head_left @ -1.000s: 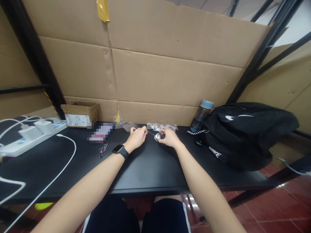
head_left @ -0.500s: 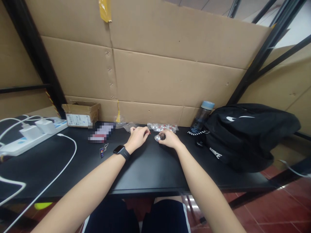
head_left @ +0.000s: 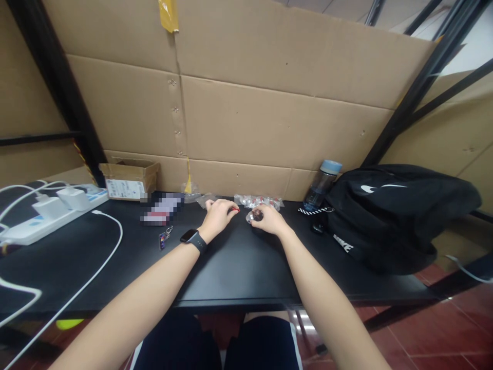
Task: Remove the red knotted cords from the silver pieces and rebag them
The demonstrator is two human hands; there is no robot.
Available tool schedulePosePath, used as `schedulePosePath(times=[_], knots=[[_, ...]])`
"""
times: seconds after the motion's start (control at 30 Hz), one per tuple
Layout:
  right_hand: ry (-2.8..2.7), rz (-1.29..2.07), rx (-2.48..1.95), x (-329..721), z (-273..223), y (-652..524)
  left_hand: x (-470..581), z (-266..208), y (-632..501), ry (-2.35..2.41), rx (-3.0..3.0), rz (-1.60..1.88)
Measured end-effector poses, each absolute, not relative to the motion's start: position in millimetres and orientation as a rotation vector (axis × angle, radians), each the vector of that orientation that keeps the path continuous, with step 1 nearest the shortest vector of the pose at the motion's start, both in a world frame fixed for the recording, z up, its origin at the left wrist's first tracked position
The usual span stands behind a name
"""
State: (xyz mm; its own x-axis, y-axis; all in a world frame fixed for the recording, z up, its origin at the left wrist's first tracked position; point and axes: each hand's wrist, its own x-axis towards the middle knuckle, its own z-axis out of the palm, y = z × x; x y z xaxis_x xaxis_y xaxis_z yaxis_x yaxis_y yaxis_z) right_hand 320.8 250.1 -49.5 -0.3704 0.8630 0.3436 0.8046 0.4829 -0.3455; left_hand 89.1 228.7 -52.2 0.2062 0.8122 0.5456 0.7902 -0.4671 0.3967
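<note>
My left hand (head_left: pixel 219 215), with a dark watch on its wrist, pinches a small red piece (head_left: pixel 235 209) between thumb and fingertips; the piece is too small to name. Across a short gap, my right hand (head_left: pixel 267 220) closes its fingers on a small round shiny silvery object (head_left: pixel 252 216), partly hidden by the fingers. Both hands are low over the black table (head_left: pixel 234 267). Just behind them lies a clear plastic bag (head_left: pixel 258 201) with shiny and red bits in it. More crumpled clear plastic (head_left: pixel 206 199) lies behind my left hand.
At the left are a white power strip (head_left: pixel 57 210) with cables, an open cardboard box (head_left: pixel 129 181) and a small keychain (head_left: pixel 165 238). At the right stand a bottle (head_left: pixel 321 182) and a black backpack (head_left: pixel 393 221). A cardboard wall (head_left: pixel 246 123) closes off the back.
The red piece at my left fingertips shows more now. The silvery object under my right fingers looks slightly turned. Both hands have stayed in nearly the same place.
</note>
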Motion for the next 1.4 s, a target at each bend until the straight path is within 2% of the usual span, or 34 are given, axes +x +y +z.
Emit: schedulePosePath(times=[0.77,1.4], knots=[[-2.060,0.188,-0.879,299.7,-39.3,237.2,98.1,-53.1,223.5,1.612,2.285,1.227],[-2.032,0.337,-0.844,293.7,-45.2,236.8,102.3,-48.6,217.4,1.562,2.356,1.285]])
